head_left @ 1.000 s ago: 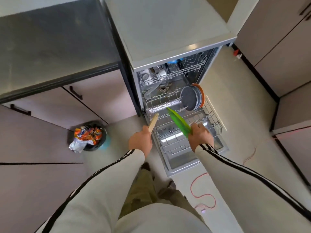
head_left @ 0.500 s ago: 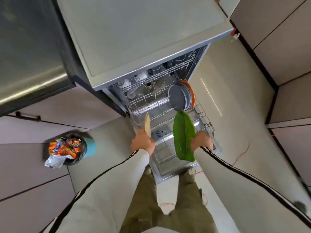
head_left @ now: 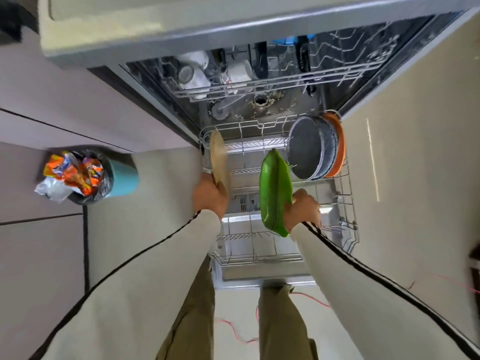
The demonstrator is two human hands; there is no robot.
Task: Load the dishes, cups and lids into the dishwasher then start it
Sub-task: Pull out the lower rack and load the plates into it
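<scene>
Green leaf-shaped plastic plate (head_left: 274, 188) is held on edge over the pulled-out lower wire rack (head_left: 346, 203) of the open grey dishwasher (head_left: 233, 29). Its long axis runs front to back, pointed tip toward the tub. The tip is just beside a stack of grey speckled round dishes (head_left: 306, 149). Cannot tell if the plate touches the tines. Right hand (head_left: 304, 209): grip pinches the plate's right rim, toward its near end.

Tan round plate (head_left: 218, 159) is also on edge, over the rack's left side, far rim pointing into the tub. Left hand (head_left: 209, 194): grip curled round its near edge. The two plates are roughly parallel and apart, with bare wire rows between them.

The grey dishes stand upright in the rack's far right corner. An orange round plate (head_left: 339, 144) stands behind them, against the rack wall. The upper wire rack (head_left: 337, 74) holds white cups (head_left: 241, 70); the print on one is too blurred to read.

A teal bin with black liner (head_left: 122, 178) stands on the floor, left of the dishwasher and well apart. Its orange snack wrappers (head_left: 70, 172) have unreadable lettering. A red cable (head_left: 233, 331) lies on the floor by the person's feet. The rack's right wall is near the right hand.
</scene>
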